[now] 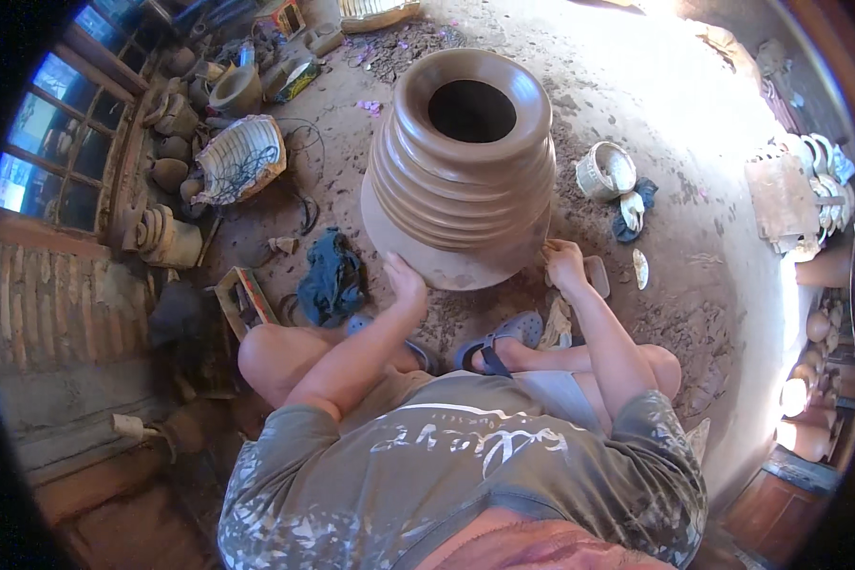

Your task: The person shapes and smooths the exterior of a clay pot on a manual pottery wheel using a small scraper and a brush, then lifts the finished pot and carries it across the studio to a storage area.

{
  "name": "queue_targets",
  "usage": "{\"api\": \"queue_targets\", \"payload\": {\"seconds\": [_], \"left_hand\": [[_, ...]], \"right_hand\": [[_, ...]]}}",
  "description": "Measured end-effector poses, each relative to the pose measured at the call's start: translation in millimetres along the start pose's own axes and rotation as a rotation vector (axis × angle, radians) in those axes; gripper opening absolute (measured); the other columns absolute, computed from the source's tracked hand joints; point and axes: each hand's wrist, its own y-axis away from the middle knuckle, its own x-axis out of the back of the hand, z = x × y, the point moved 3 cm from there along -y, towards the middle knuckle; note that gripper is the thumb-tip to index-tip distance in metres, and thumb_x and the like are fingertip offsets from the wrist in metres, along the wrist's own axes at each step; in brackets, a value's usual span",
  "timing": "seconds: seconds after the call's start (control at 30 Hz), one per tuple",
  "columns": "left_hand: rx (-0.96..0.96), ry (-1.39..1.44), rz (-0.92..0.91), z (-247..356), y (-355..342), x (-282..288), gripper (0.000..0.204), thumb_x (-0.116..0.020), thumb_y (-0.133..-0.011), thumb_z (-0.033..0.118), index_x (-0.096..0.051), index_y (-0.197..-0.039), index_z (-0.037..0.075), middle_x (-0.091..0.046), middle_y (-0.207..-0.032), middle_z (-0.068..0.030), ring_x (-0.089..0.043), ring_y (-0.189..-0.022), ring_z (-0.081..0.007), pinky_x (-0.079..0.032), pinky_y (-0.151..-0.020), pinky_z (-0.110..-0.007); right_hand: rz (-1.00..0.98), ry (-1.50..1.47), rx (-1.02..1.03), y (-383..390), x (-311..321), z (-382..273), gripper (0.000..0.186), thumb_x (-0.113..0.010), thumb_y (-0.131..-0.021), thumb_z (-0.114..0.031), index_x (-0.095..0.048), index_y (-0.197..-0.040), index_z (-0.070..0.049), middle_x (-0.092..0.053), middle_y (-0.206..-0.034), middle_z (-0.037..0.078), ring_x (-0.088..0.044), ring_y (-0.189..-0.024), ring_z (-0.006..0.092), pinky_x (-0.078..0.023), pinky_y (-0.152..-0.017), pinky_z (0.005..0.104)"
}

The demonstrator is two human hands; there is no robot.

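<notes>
Here we are, centre of the floor, and the big brown clay pot (461, 195) dominates everything: ringed with ridges all the way round, wide smooth rim on top, dark opening in the middle, standing upright on a round disc (465, 273) just in front of the seated person. Look at the left hand (406, 280): that grip is released, fingers stretched out at the near left edge of the disc, with nothing seen inside them. Over to the right hand (565, 263), tucked in by the disc's right edge, fingers curled; whether that grip is clenched on something, I cannot tell from up here. Just beyond its wrist sits a small pale tray (597, 275). Bare legs folded either side, grey clogs (518, 328) near the disc. Out to the right, a whitish bucket (589, 179), a dark blue cloth (647, 193) beside it, and a pale oval piece (640, 269) lying nearer the person. Now left: a crumpled blue-green cloth (332, 277) on the floor, a narrow open box (258, 292) near the knee, and farther back a pale ribbed container (256, 142) with dark strands across it, close to the rounded pots (169, 175) lined below the window (52, 123).
</notes>
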Motion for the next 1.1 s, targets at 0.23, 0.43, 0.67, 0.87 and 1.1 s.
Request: {"api": "queue_targets", "payload": {"seconds": [0.23,0.43,0.67,0.87,1.1], "left_hand": [[0.437,-0.103,-0.791,-34.4,121.6,-14.8,0.096,-0.039,-0.098,0.077,-0.022,-0.161,0.007,-0.05,-0.149,-0.0223,-0.052,-0.122,-0.0366,-0.043,-0.102,-0.052],[0.098,0.434,-0.191,32.8,-21.8,-0.3,0.08,-0.031,-0.106,0.065,-0.037,-0.158,0.004,-0.05,-0.154,-0.0178,-0.048,-0.141,-0.0301,-0.034,-0.118,-0.049],[0.271,0.156,-0.38,-56.6,40.0,-13.7,0.088,-0.039,-0.104,0.067,-0.016,-0.163,0.006,-0.04,-0.158,-0.0209,-0.055,-0.129,-0.0301,-0.046,-0.104,-0.047],[0.37,0.249,-0.366,-32.9,53.1,-12.0,0.082,-0.039,-0.101,0.073,-0.034,-0.153,0.01,-0.053,-0.135,-0.0161,-0.058,-0.117,-0.0309,-0.049,-0.096,-0.053],[0.137,0.498,-0.288,-3.7,-3.4,-8.8,0.078,-0.027,-0.108,0.062,-0.028,-0.16,0.004,-0.039,-0.161,-0.0179,-0.043,-0.145,-0.0291,-0.032,-0.121,-0.045]], "right_hand": [[0.221,0.245,0.269,17.5,55.7,-187.6,0.029,-0.063,-0.101,-0.024,-0.075,-0.112,-0.001,-0.064,-0.075,0.001,-0.055,-0.07,0.0097,-0.046,-0.064,0.0304],[0.231,0.485,0.963,41.6,33.2,-295.3,0.029,-0.06,-0.1,-0.011,-0.073,-0.124,-0.002,-0.074,-0.104,0.01,-0.068,-0.091,0.0181,-0.052,-0.082,0.0329],[0.172,0.653,1.0,48.0,1.9,-314.8,0.031,-0.061,-0.096,-0.005,-0.074,-0.124,-0.005,-0.071,-0.094,0.013,-0.067,-0.086,0.0232,-0.052,-0.082,0.0335],[0.206,0.695,0.979,55.3,-3.6,-311.9,0.033,-0.064,-0.093,-0.004,-0.074,-0.124,-0.006,-0.069,-0.088,0.013,-0.066,-0.08,0.0236,-0.052,-0.076,0.0342],[0.226,0.725,0.96,66.8,-15.0,-315.4,0.034,-0.068,-0.09,-0.005,-0.075,-0.123,-0.007,-0.067,-0.086,0.014,-0.065,-0.078,0.0239,-0.052,-0.074,0.0348]]}}
